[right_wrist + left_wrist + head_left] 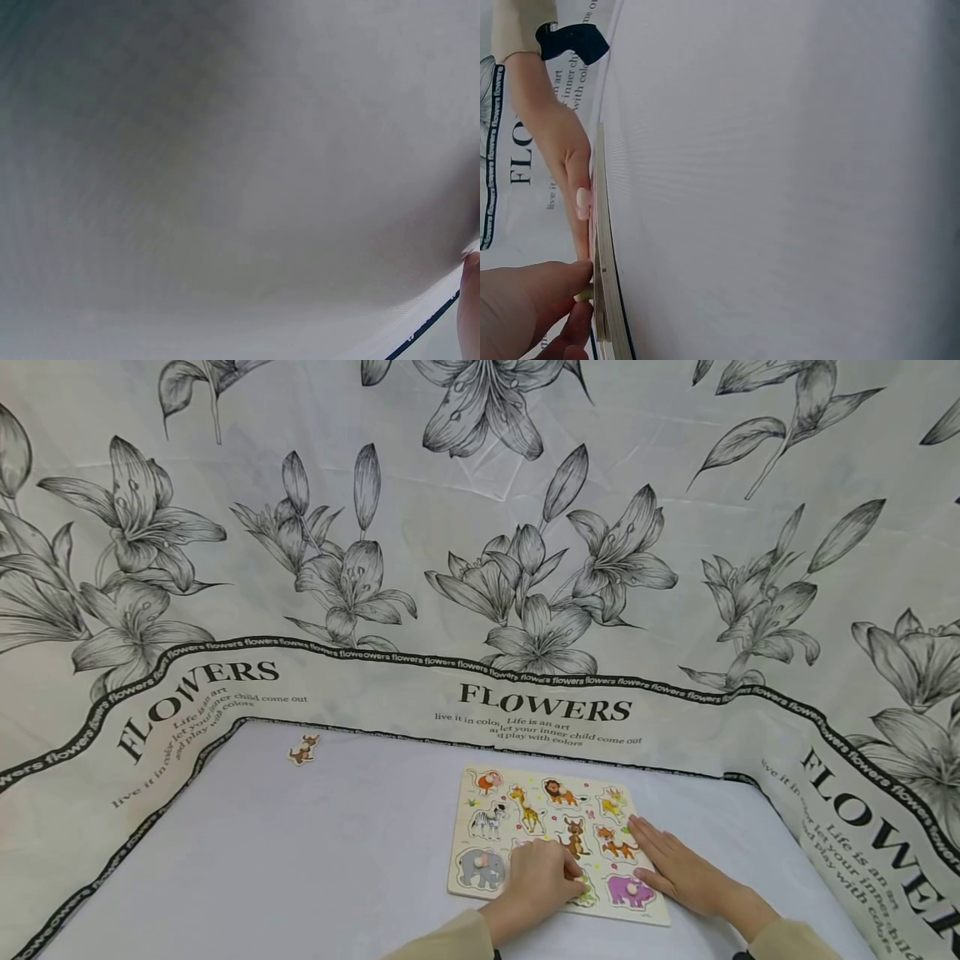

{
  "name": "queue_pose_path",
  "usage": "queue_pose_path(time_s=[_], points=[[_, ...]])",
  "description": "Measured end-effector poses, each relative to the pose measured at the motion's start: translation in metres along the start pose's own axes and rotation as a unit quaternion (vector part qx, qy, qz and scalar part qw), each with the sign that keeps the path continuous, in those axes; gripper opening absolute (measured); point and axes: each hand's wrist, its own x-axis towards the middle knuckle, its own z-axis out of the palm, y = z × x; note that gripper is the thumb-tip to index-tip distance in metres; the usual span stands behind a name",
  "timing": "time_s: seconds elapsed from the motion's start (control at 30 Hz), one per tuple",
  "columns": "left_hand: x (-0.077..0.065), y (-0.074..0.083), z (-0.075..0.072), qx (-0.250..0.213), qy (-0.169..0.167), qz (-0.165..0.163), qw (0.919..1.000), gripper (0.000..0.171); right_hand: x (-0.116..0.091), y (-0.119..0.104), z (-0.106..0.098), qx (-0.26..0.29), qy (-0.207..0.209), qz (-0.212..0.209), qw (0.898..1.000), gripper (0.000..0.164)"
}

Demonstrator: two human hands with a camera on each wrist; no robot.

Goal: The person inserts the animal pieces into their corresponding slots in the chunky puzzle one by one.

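A wooden animal puzzle board lies flat on the table, with pictures of a giraffe, zebra, lion, kangaroo and other animals. My left hand is over its near edge, partly covering a green puzzle piece. In the left wrist view, thumb and finger pinch a small yellowish knob close over the board. My right hand rests on the board's right edge with its fingers extended, close to the purple hippo piece. At the near left corner sits a grey elephant piece with a round knob.
A loose kangaroo piece lies at the far left of the white tabletop. Behind and to both sides hangs a flower-printed cloth, its lower border meeting the table not far beyond the board.
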Motion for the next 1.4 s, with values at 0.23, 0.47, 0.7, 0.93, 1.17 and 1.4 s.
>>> queue_pose_path(time_s=[0.23, 0.47, 0.7, 0.93, 1.17, 1.4], points=[[-0.0012, -0.0004, -0.0007, -0.012, 0.0, 0.001, 0.9999, 0.009, -0.0004, -0.0008, -0.0004, -0.004, 0.005, -0.002, 1.0, 0.068], [-0.0032, -0.0027, -0.0021, -0.055, -0.014, -0.021, 0.9982, 0.011, -0.0008, -0.0013, 0.0, -0.007, 0.015, -0.014, 1.0, 0.067], [-0.0024, -0.004, -0.0001, -0.071, -0.02, -0.034, 0.9967, 0.013, -0.0015, -0.0018, -0.0005, -0.008, 0.02, -0.019, 1.0, 0.067], [-0.0011, -0.0041, -0.0019, -0.063, -0.024, -0.026, 0.9974, 0.012, -0.0013, -0.0015, -0.0004, 0.006, 0.007, -0.007, 1.0, 0.068], [-0.0011, -0.0027, -0.0024, -0.074, -0.032, -0.034, 0.9961, 0.012, -0.0006, -0.0013, -0.0003, 0.016, -0.006, 0.006, 1.0, 0.07], [-0.0014, -0.0015, -0.0011, -0.072, -0.029, -0.038, 0.9963, 0.012, -0.0006, -0.0013, -0.0002, 0.017, 0.002, 0.007, 1.0, 0.07]])
